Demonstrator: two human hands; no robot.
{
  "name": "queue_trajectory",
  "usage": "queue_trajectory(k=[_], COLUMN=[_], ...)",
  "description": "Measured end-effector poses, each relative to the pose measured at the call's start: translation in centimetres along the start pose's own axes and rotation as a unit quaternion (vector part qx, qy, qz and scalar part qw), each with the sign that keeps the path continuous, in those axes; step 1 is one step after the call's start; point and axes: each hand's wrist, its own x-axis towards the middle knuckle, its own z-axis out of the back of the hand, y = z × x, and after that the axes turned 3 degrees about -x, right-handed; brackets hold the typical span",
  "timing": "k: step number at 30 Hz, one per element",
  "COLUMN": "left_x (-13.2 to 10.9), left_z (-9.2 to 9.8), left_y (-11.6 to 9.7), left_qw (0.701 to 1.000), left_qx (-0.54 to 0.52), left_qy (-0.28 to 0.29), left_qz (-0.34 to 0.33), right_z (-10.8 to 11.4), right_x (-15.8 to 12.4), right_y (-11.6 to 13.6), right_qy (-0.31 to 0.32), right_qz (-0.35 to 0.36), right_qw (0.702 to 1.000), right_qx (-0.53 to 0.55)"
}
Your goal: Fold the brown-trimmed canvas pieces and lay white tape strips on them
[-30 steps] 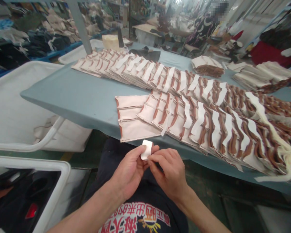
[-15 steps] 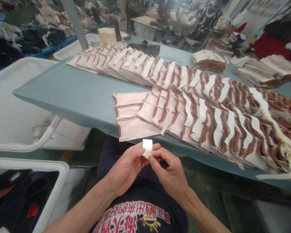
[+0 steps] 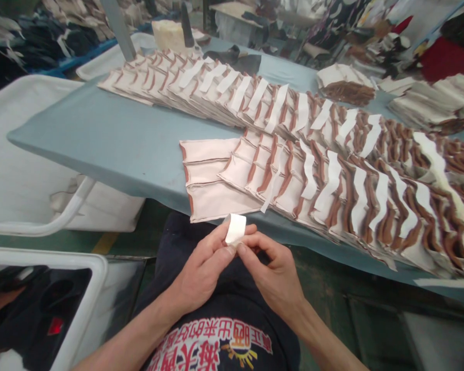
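Note:
My left hand (image 3: 201, 268) and my right hand (image 3: 272, 275) meet over my lap, just below the table's front edge. Both pinch a small white strip of tape (image 3: 235, 228) that stands up between the fingertips. Right above it, on the blue-grey table (image 3: 112, 144), lies a fanned row of pink fabric pieces with brown edging (image 3: 294, 180); many carry white strips. The nearest three pieces (image 3: 212, 175) at the row's left end are bare. A second fanned row (image 3: 216, 93) runs behind it.
White plastic bins stand to my left (image 3: 27, 154) and at lower left (image 3: 81, 288). Stacks of more pieces (image 3: 344, 85) sit at the table's far right. A loose cream strip (image 3: 444, 180) lies over the right end of the near row. Another person works beyond the table.
My view tipped down slightly, so the table sits higher in frame. The white strip stands a little taller between my fingers; both hands stay together over my lap.

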Motion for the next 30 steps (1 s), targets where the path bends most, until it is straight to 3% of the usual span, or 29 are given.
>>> queue_trajectory(k=[9,15,20,30], left_x=[0.6,1.0,0.6,-0.1], left_z=[0.3,0.6,0.2,-1.3], left_y=[-0.8,-0.7,-1.0,-2.0], left_qw=[0.999,0.998,0.99,0.993], left_qx=[0.047,0.037,0.096,0.082], left_qy=[-0.022,-0.044,-0.105,-0.076], left_qz=[-0.005,0.005,-0.012,-0.028], right_z=[-0.1,-0.2,-0.5,-0.5], right_x=[0.5,0.9,0.7,0.6], right_y=[-0.4,-0.3,0.1,-0.5], right_qy=[0.052,0.053,0.019,-0.033], right_qz=[-0.107,-0.134,-0.122,-0.02], right_qw=[0.989,0.981,0.989,0.999], right_qx=[0.087,0.133,0.082,-0.039])
